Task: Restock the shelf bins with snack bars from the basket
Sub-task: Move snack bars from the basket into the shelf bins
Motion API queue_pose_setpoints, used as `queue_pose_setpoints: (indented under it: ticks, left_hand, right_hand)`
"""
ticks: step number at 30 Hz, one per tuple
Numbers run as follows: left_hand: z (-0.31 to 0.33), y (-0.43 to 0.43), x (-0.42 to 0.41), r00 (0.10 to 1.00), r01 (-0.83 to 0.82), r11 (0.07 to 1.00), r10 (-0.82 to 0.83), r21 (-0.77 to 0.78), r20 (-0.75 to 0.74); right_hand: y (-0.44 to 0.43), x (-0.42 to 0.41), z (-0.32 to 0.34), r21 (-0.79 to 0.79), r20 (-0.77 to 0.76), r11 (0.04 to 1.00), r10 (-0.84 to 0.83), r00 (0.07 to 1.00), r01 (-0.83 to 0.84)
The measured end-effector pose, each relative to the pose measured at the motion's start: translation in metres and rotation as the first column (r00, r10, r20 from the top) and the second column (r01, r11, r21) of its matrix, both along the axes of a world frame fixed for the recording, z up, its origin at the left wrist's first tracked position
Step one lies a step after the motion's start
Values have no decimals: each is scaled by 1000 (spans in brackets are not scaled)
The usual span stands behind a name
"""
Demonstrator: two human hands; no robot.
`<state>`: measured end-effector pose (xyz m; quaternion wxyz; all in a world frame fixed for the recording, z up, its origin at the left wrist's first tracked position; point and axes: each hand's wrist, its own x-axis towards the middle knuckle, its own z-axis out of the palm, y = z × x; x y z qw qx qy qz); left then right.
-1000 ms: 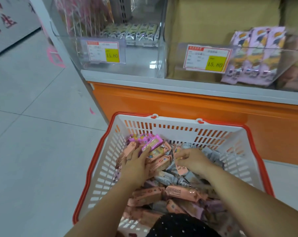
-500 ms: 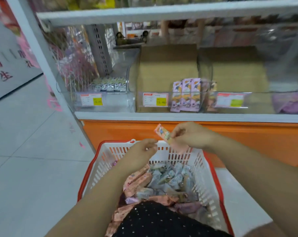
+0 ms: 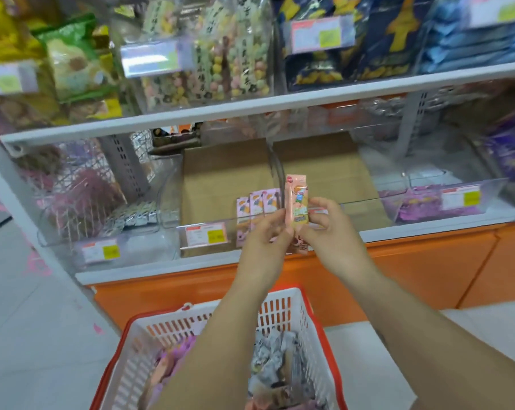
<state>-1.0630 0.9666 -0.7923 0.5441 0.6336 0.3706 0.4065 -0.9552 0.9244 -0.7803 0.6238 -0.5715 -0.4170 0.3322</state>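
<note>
I hold a pink snack bar (image 3: pixel 297 202) upright in front of the lower shelf, both hands on its lower half. My left hand (image 3: pixel 263 241) pinches its left edge and my right hand (image 3: pixel 328 229) grips its right edge. Just behind it is a clear shelf bin (image 3: pixel 209 232) holding three upright pink-and-purple bars (image 3: pixel 257 204) and a price label. The white basket (image 3: pixel 280 312) with a red rim sits below my arms, with pink, purple and silver bars (image 3: pixel 269 359) inside.
A cardboard box (image 3: pixel 220 179) stands behind the bin. Clear bins to the left (image 3: pixel 117 226) and right (image 3: pixel 445 199) hold silver and purple packs. The upper shelf (image 3: pixel 250 105) carries bagged snacks. An orange base panel (image 3: pixel 428 267) runs below, with tiled floor at left.
My hands left the basket and rose with a pink bar. It is now upright at the shelf bin, held by both hands. The view tilted up to the shelves.
</note>
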Motion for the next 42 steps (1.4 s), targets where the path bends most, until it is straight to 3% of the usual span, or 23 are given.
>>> queue_pose_setpoints:
  ticks: [5, 8, 10, 12, 14, 17, 21, 25, 31, 34, 38, 40, 42]
  left_hand:
    - [3, -1, 28, 996, 73, 993, -68, 90, -59]
    - [3, 15, 25, 957, -51, 941, 141, 334, -252]
    - [1, 27, 21, 877, -163, 845, 361, 509, -318]
    - [-3, 37, 19, 770, -148, 760, 490, 633, -409]
    - [-10, 45, 20, 673, -41, 754, 506, 656, -539]
    - [-22, 56, 20, 580, 95, 764, 478, 638, -660]
    - [-34, 65, 20, 585, 109, 756, 476, 645, -657]
    - [-44, 70, 23, 629, 76, 713, 508, 697, -588]
    - [-46, 72, 24, 644, 41, 695, 531, 718, -551]
    - [-48, 72, 24, 646, 42, 694, 530, 719, -549]
    - [-42, 70, 24, 631, 57, 712, 518, 700, -578]
    - [-34, 66, 22, 635, 69, 758, 468, 648, -614]
    - [-31, 61, 20, 652, 61, 782, 439, 620, -618]
  right_hand:
    - [4, 36, -4, -13, 106, 996, -83, 991, 85]
    - [13, 49, 4, 34, 86, 989, -145, 986, 143]
    - [26, 58, 13, 82, 119, 974, -218, 969, 209]
    - [44, 66, 21, 116, 157, 956, -285, 946, 269]
    - [63, 71, 23, 131, 201, 943, -329, 923, 307]
    - [89, 74, 18, 60, 385, 951, -302, 872, 303]
    - [116, 84, 4, -183, 557, 946, -124, 821, 267]
    - [125, 88, -5, -363, 665, 879, 12, 747, 309]
    - [127, 84, 11, -566, 723, 794, 346, 598, 224]
    - [131, 82, 14, -601, 738, 765, 421, 527, 230]
    - [128, 81, 15, -633, 724, 746, 476, 499, 207]
    - [120, 80, 13, -596, 748, 771, 430, 506, 225]
    - [108, 77, 7, -458, 822, 844, 283, 494, 278]
